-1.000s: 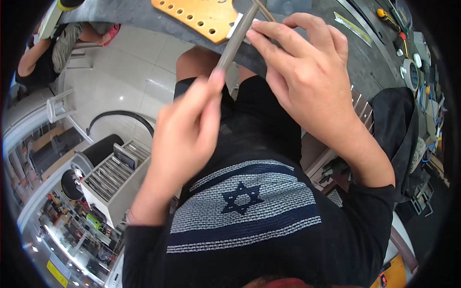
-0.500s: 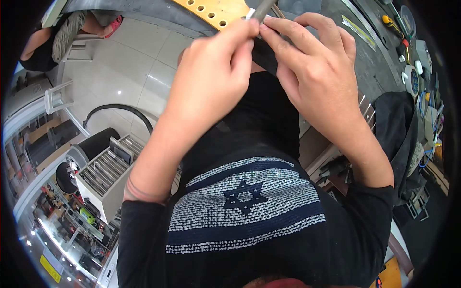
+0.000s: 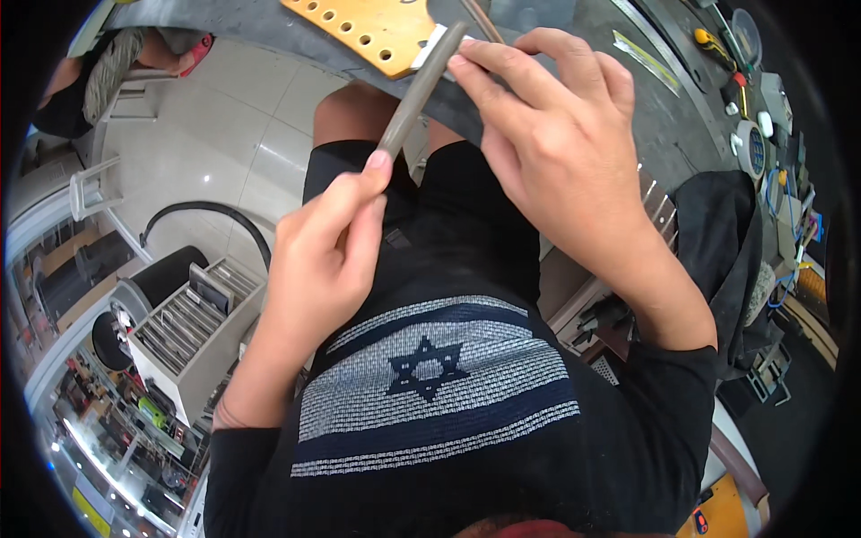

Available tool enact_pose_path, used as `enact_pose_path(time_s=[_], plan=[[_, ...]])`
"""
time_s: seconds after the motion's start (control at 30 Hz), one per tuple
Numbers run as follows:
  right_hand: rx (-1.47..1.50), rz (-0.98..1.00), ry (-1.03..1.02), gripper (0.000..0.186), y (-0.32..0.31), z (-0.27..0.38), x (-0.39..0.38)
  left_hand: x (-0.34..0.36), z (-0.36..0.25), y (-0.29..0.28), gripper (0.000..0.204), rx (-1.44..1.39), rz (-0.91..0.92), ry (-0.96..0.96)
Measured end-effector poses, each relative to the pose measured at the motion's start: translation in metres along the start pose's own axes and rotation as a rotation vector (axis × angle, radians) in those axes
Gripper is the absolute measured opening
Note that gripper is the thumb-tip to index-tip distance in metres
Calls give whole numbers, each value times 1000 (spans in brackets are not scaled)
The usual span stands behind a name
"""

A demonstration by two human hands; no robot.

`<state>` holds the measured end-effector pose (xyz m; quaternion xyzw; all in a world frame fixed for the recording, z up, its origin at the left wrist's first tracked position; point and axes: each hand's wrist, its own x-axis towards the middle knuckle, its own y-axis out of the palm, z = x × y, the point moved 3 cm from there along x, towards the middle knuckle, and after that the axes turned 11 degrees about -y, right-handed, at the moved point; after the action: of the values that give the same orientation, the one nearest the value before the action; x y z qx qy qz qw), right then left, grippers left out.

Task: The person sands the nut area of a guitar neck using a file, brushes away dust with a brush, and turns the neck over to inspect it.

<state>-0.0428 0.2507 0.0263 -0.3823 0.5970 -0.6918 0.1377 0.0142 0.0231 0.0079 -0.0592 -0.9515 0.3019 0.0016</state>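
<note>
My left hand [image 3: 327,247] is closed round the near end of a long grey rod-like bar [image 3: 414,106], perhaps a file. The bar slants up and to the right, its far end beside a white strip [image 3: 427,48] on a light-wood guitar headstock [image 3: 386,18] with a row of round holes. At that far end my right hand [image 3: 565,134] has its thumb and fingertips drawn together, touching or very near the bar; what they pinch is hidden. Its other fingers are curled. A fretted neck [image 3: 659,206] shows beyond my right wrist.
On the grey workbench [image 3: 619,99] lie a yellow-edged ruler [image 3: 647,61], a yellow-handled tool [image 3: 713,40] and a round dial-like thing [image 3: 752,148]. Black cloth [image 3: 717,224] hangs at right. A drawer of metal files or bars [image 3: 184,327] stands at left. Another person [image 3: 117,67] sits at far left.
My left hand has drawn back toward me and to the left, along with the bar, so more of its length shows. My right hand stays at the bar's far end. The whole view has shifted slightly.
</note>
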Motion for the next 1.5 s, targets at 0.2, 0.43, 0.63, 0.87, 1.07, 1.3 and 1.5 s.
enact_pose_path(time_s=[0.2, 0.43, 0.63, 0.87, 1.07, 1.3, 1.5], plan=[[-38, -20, -26, 48, 0, -1, 0, 66, -3, 27, 34, -76, 22, -35], [-39, 9, -15, 50, -1, 0, 1, 23, 6, 16, 33, -64, -39, 9], [-41, 8, 5, 52, 1, -1, -1, 15, 7, 14, 37, -42, 19, 1], [-38, 29, -5, 52, -2, 0, 2, 54, -2, 25, 31, -63, -12, -5], [-37, 26, 2, 53, 1, 1, 0, -3, 17, 8, 37, 56, -44, 63], [-47, 22, 1, 54, 0, -2, -2, 29, 5, 20, 39, 32, -51, 133], [-34, 34, -1, 54, -2, 0, 3, 51, 7, 27, 34, 9, -78, 139]])
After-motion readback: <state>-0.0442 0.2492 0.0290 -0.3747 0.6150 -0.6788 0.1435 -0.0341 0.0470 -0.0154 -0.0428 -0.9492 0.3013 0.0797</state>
